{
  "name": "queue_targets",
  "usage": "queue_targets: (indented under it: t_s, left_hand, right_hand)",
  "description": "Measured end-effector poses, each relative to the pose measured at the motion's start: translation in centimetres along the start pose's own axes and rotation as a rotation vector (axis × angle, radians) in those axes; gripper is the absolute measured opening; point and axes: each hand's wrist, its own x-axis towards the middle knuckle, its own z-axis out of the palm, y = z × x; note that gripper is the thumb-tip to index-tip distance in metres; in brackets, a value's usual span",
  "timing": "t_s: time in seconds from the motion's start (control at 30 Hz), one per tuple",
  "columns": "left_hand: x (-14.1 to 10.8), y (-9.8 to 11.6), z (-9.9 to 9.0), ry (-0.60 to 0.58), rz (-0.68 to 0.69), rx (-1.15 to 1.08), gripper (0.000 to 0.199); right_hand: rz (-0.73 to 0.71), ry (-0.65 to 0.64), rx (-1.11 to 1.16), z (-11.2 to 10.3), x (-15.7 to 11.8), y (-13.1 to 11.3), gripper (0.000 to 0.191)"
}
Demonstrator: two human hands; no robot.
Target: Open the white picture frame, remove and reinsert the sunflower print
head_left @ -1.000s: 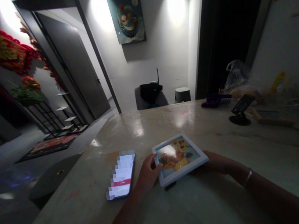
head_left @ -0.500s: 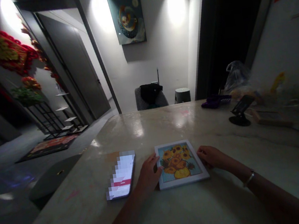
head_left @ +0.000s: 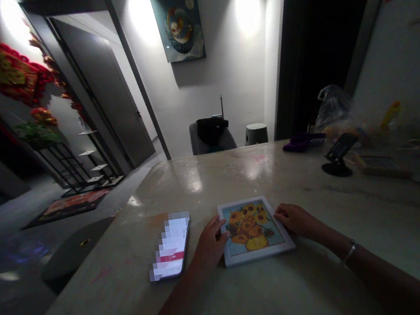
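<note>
The sunflower picture (head_left: 252,231) in its white frame lies flat on the worktop (head_left: 197,180). My left hand (head_left: 209,242) and right hand (head_left: 296,221) touch its two sides. The fingers are a bit apart, not clamped. Just left sits a phone (head_left: 170,246), its screen too blurred to read. Farther right stands a black phone stand (head_left: 336,163).

- A framed sunflower picture (head_left: 255,229) lies on the stone counter (head_left: 213,178)
- The left hand (head_left: 210,243) touches the picture's left edge, the right hand (head_left: 297,220) its right edge
- A smartphone (head_left: 170,246) lies just left of the left hand
- A phone stand (head_left: 337,168) stands farther right on the counter
- A chair (head_left: 211,139) stands beyond the counter, below a wall painting (head_left: 178,25)
</note>
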Motion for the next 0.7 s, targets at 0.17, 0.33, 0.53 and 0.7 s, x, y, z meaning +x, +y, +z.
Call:
queue_targets:
  t_s: [0.17,0.33,0.53,0.7]
  left_hand:
    - [-0.1,1.1,-0.1,0.081,0.019,-0.158,0.035]
    - [-0.4,2.6,0.0,-0.058,0.026,-0.537,0.056]
    - [-0.3,3.9,-0.2,-0.167,-0.154,-0.681,0.062]
    - [0.5,3.8,-0.1,-0.196,-0.224,-0.692,0.062]
  right_hand:
    - [-0.055,0.051,0.215,-0.7,-0.5,-1.4,0.034]
    - [-0.137,-0.191,0.763,-1.0,-1.5,-2.6,0.053]
    - [-0.162,-0.346,1.047,-1.4,-1.3,-1.8,0.059]
    - [-0.165,-0.324,1.115,-1.6,-0.4,-1.4,0.058]
